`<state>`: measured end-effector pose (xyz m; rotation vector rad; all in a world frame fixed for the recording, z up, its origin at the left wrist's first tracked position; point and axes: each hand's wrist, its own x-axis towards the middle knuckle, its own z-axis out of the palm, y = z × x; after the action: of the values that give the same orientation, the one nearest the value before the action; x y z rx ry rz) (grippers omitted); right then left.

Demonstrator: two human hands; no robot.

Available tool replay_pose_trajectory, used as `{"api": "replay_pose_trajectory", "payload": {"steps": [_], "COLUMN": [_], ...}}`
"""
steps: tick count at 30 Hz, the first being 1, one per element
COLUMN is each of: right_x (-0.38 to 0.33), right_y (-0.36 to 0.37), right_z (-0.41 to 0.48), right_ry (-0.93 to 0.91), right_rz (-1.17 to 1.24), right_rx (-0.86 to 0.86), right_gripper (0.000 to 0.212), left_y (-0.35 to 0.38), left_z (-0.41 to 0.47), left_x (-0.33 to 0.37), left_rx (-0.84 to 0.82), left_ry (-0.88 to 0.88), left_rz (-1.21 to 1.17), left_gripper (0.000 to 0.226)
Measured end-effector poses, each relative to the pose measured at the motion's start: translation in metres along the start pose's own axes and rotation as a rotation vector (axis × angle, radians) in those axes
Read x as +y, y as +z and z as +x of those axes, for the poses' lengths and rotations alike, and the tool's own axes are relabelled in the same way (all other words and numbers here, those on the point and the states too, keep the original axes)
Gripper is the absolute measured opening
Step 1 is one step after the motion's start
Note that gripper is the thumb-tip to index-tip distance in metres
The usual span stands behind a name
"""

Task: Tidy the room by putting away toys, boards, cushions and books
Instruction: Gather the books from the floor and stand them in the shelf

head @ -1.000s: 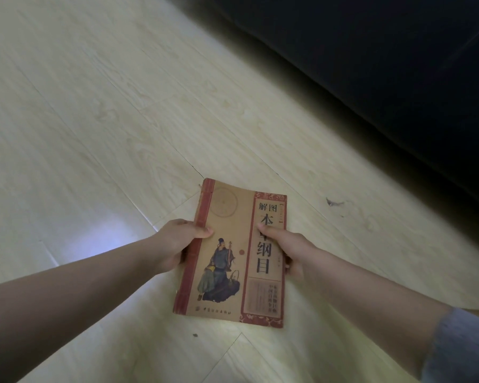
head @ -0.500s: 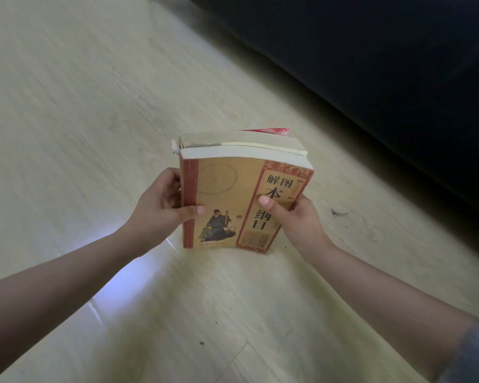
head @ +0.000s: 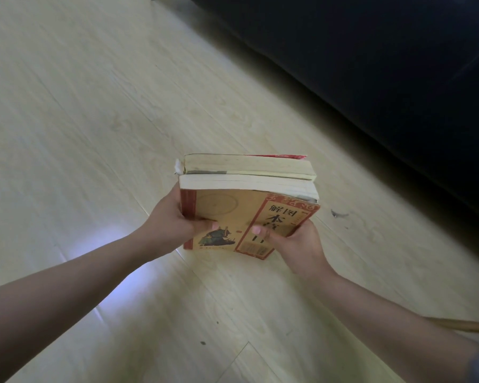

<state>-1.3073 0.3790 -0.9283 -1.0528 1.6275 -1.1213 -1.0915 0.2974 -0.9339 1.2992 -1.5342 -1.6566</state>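
**Stack of books, held in both hands above the floor**

Item: a stack of books (head: 233, 208), tan illustrated cover uppermost. A second volume with yellowed page edges is seen beneath it, and a strip of red cover shows below that. The stack is tilted, its far end raised, and is held clear of the pale wooden floor (head: 94, 106).

Grip: the spine side is gripped by the left hand (head: 168, 225) and the open-page side by the right hand (head: 299, 247). On each, the thumb is laid on the cover. The fingers (head: 175, 200) are curled round the edges and mostly hidden underneath.

Step in hand, as judged: the stack is being carried off to be put away. The volumes are best kept squared and pressed together, since the lower ones are clamped from the sides only and could slide out. Levelling the stack is advised.

Edges and room: a large dark furniture (head: 385, 78) front is seen to the right and ahead, near the stack. Open floor lies to the left and forward. A small dark scrap (head: 339, 214) lies just beside the right hand's side. A wooden rod (head: 465, 326) is seen low on the right.
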Motion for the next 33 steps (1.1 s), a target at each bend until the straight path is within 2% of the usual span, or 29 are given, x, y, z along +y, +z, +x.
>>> {"api": "replay_pose_trajectory", "payload": {"steps": [4, 9, 15, 21, 25, 30, 33], "right_x": [0.003, 0.006, 0.017, 0.021, 0.013, -0.017, -0.04], "right_y": [-0.003, -0.011, -0.013, -0.011, -0.009, -0.021, -0.034], "right_z": [0.002, 0.018, 0.03, 0.028, 0.027, 0.02, 0.004], "right_ry": [0.004, -0.011, 0.048, 0.029, 0.013, -0.021, -0.024], "right_rz": [-0.002, -0.159, -0.356, -0.357, -0.32, -0.344, -0.298], "right_rx": [-0.007, -0.007, -0.078, -0.068, -0.054, -0.024, 0.034], "right_gripper": [0.045, 0.056, 0.059, 0.041, 0.043, 0.041, 0.041], "left_y": [0.002, 0.0, -0.005, -0.007, -0.009, -0.002, 0.005], "left_z": [-0.004, -0.004, -0.001, 0.0, 0.002, -0.003, -0.009], "left_x": [0.002, 0.0, -0.008, -0.015, -0.008, 0.015, 0.044], "left_rx": [0.006, 0.018, 0.006, 0.031, 0.106, 0.127, 0.077], "left_ry": [-0.024, -0.017, -0.042, 0.013, 0.063, 0.111, 0.173], "left_rz": [0.003, 0.01, 0.149, 0.231, 0.295, 0.179, 0.126], "left_gripper": [0.068, 0.061, 0.053, 0.042, 0.046, 0.051, 0.049]}}
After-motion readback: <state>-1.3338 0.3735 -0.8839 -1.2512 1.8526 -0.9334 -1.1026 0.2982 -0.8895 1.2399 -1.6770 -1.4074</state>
